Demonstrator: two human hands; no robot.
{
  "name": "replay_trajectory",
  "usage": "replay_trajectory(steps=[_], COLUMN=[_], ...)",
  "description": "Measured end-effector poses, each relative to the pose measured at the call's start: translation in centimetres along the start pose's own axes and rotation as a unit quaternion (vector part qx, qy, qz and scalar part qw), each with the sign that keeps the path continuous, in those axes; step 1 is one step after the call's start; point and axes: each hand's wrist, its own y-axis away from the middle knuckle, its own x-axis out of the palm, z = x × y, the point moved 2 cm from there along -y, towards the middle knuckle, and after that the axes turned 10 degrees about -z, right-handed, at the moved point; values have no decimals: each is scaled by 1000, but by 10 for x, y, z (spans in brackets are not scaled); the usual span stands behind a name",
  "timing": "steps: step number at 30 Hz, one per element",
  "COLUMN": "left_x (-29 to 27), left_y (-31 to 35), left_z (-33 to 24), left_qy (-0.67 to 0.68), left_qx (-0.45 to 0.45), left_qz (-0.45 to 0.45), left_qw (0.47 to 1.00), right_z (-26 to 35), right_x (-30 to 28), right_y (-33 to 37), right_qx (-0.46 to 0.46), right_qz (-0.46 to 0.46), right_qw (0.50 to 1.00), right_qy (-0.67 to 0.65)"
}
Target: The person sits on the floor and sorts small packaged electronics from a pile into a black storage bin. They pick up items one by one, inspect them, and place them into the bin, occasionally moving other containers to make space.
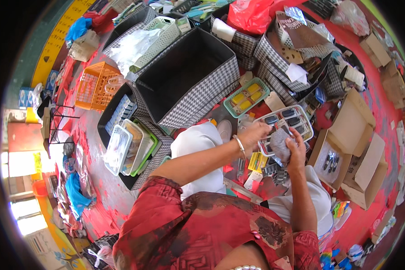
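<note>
I hold the white tray (289, 120) of dark oblong pieces just above my knees, a little right of centre, tilted up toward me so its rows show. Its long axis runs from seven o'clock up to one o'clock. My left hand (253, 134) is clamped on its seven-o'clock rim to steady it. My right hand (296, 150) presses a grey cloth (280, 145), fingers closed round it, against the near side. A green tray (246, 97) of yellow pieces lies at ten o'clock, an open cardboard box (342, 144) at three.
</note>
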Motion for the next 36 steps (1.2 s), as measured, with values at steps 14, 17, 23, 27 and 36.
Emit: replay_trajectory(steps=[14, 17, 23, 27, 36], left_x=[-20, -54, -122, -152, -73], left_y=[-25, -1, 33, 6, -55], left_z=[22, -25, -54, -51, -17], left_qy=[114, 161, 281, 298, -445], left_qx=[-45, 60, 146, 187, 232], left_qz=[7, 3, -82, -204, 74], left_qw=[992, 985, 945, 913, 862], right_z=[-7, 15, 32, 23, -1], right_x=[-1, -33, -64, -65, 5], right_y=[20, 5, -16, -29, -42], right_qx=[-28, 81, 92, 101, 151], right_qz=[139, -13, 8, -12, 108], right_qw=[988, 996, 987, 992, 968], right_qy=[61, 17, -133, -72, 167])
